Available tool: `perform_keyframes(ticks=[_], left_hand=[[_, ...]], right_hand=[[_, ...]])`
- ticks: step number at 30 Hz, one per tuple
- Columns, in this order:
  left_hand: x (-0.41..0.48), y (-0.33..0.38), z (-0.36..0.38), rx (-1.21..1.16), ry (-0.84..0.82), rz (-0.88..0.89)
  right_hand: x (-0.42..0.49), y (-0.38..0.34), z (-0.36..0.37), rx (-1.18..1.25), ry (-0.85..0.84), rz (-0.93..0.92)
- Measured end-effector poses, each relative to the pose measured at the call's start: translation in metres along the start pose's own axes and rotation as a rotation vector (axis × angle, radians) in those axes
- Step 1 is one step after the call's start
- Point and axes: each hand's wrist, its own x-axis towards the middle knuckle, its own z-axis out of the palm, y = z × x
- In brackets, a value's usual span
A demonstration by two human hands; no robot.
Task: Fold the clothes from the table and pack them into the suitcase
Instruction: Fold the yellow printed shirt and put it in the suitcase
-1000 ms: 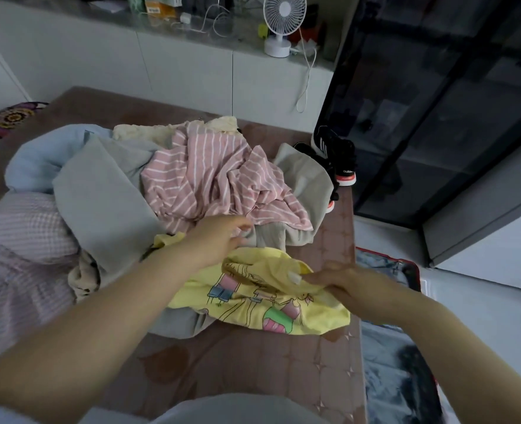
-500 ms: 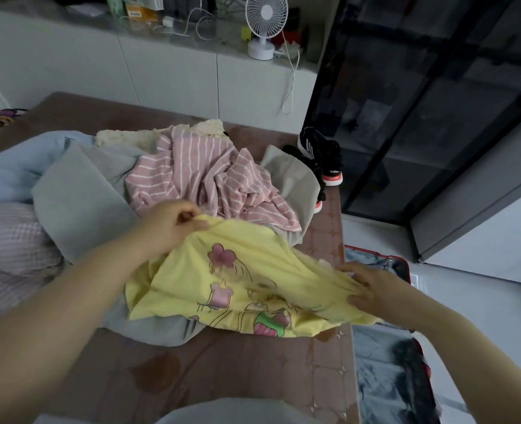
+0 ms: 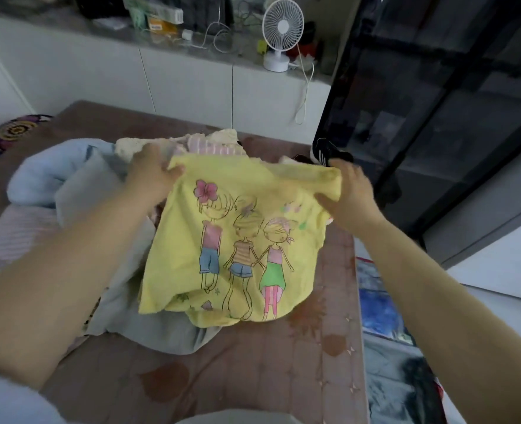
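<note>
Your left hand (image 3: pixel 153 179) and right hand (image 3: pixel 349 195) each pinch a top corner of the yellow shirt (image 3: pixel 237 246), hung at frame centre over the bench (image 3: pixel 253 371), apparently to spread it for folding.

Your left hand (image 3: pixel 152 175) and right hand (image 3: pixel 349 194) now hold the yellow shirt (image 3: pixel 237 240) raised and spread open above the clothes pile (image 3: pixel 78 191).

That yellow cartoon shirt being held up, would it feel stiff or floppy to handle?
Probably floppy: the yellow shirt sags and wrinkles between the left hand and right hand gripping its top edge. Likely light, since those two grips alone lift it. Its lower edge curls limply over the grey garment.
</note>
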Motion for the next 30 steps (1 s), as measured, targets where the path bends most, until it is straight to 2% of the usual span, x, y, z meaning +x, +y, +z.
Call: perform_keyframes(ticks=[3,6,9,11,13,17,22,25,27,30], left_hand=[[-0.028,-0.036,0.006,-0.098,-0.161,0.127],[-0.073,-0.077,0.006,0.22,-0.199,0.147],[-0.125,-0.098,0.007,0.479,-0.368,0.176],[-0.144,-0.104,0.009,0.59,-0.457,0.166],[-0.151,-0.107,0.015,0.61,-0.444,0.176],[-0.149,-0.101,0.015,0.451,-0.302,0.184],[-0.141,-0.086,-0.001,0.236,-0.236,0.207],[-0.125,-0.072,-0.026,0.116,-0.254,0.271],[-0.113,-0.058,-0.045,0.098,-0.29,0.33],[-0.093,-0.034,-0.062,0.088,-0.353,0.318]], right_hand=[[-0.034,0.018,0.03,-0.072,-0.208,0.032],[-0.08,0.046,0.057,-0.089,-0.462,0.218],[-0.118,0.057,0.083,0.175,-0.553,0.43],[-0.129,0.053,0.099,0.343,-0.551,0.489],[-0.129,0.044,0.107,0.378,-0.495,0.512],[-0.121,0.035,0.105,0.415,-0.368,0.476],[-0.12,0.033,0.088,0.542,-0.315,0.575],[-0.11,0.035,0.053,0.571,-0.261,0.499],[-0.098,0.042,0.022,0.574,-0.332,0.374],[-0.08,0.044,-0.024,0.535,-0.427,0.251]])
